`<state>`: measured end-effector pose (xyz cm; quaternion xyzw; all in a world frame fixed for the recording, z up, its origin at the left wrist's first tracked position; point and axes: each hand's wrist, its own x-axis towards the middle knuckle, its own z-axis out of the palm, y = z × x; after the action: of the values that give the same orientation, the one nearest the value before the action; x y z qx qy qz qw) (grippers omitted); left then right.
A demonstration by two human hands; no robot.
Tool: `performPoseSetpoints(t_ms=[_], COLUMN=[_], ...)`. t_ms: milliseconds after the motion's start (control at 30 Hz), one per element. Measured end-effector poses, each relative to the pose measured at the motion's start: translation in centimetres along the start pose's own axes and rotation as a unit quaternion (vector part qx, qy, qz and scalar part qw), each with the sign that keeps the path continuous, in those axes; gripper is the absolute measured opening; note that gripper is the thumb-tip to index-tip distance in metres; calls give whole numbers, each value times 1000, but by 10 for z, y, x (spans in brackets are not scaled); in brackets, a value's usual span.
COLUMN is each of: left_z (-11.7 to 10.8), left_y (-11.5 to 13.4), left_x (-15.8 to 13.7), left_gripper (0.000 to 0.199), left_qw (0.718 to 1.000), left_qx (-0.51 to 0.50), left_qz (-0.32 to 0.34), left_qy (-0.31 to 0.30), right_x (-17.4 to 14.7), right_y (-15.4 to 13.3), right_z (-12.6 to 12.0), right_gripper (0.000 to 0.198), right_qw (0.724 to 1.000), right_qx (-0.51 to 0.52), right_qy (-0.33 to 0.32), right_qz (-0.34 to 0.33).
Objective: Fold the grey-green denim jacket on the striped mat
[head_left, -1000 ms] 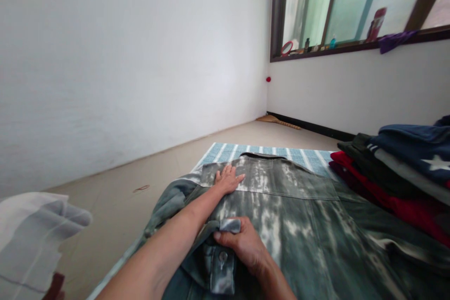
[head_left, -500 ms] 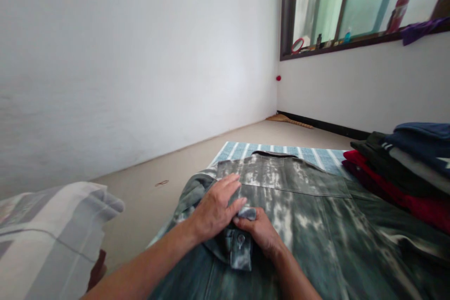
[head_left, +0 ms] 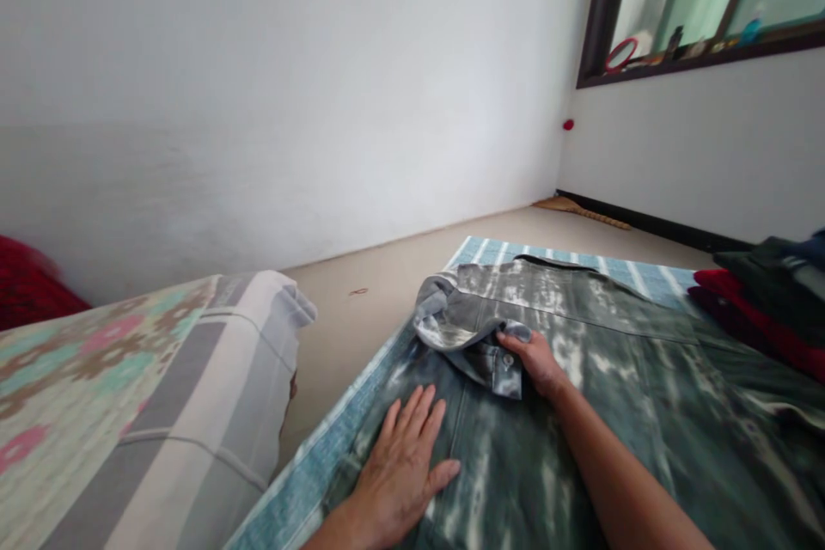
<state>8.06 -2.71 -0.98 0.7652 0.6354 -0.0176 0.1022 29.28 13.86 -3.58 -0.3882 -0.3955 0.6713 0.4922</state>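
Note:
A dark green and white tie-dye jacket (head_left: 580, 378) lies spread with its back upward. Its left sleeve is folded inward over the back, and the buttoned cuff (head_left: 507, 369) lies near the middle. The fingers of my right hand (head_left: 538, 361) are closed on the sleeve's edge just beside this cuff. Flat on the jacket's lower left part rests my left hand (head_left: 406, 464), fingers stretched and slightly apart, holding nothing. The collar (head_left: 558, 263) points away from me.
Under the jacket is a blue-white striped cloth (head_left: 348, 412). To the right stands a stack of folded clothes (head_left: 760, 309). At left is a bed edge with a grey-striped cover (head_left: 238, 378). A thin loop (head_left: 358, 292) lies on the floor near the wall.
My left hand has come off the sleeve and moved down and left onto the jacket, flat. My right hand still grips the sleeve by the cuff. The view has turned left.

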Motion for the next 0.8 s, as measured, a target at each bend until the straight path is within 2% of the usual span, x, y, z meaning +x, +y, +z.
performPoseSetpoints(t_ms=[133,233,367,500,800], left_z=[-18,-21,-18,-17,-21], left_y=[16,19,18,18,19], left_x=[0,1,2,3,7], left_gripper=[67,66,67,67,73], left_qw=[999,999,999,1000,999], left_qx=[-20,-13,-2,6,12], left_qz=[-17,-22,-19,-15,-30], left_qy=[-37,-39,-35,-27,-11], right_x=[-6,-21,-54,-82,-100], right_y=[-4,-7,-7,-2,17], right_z=[7,12,17,22,34], right_gripper=[36,31,25,28,32], right_qw=[998,995,995,996,983], right_qx=[-15,-26,-33,5,151], right_qy=[59,95,87,84,88], right_qz=[2,-9,-20,2,55])
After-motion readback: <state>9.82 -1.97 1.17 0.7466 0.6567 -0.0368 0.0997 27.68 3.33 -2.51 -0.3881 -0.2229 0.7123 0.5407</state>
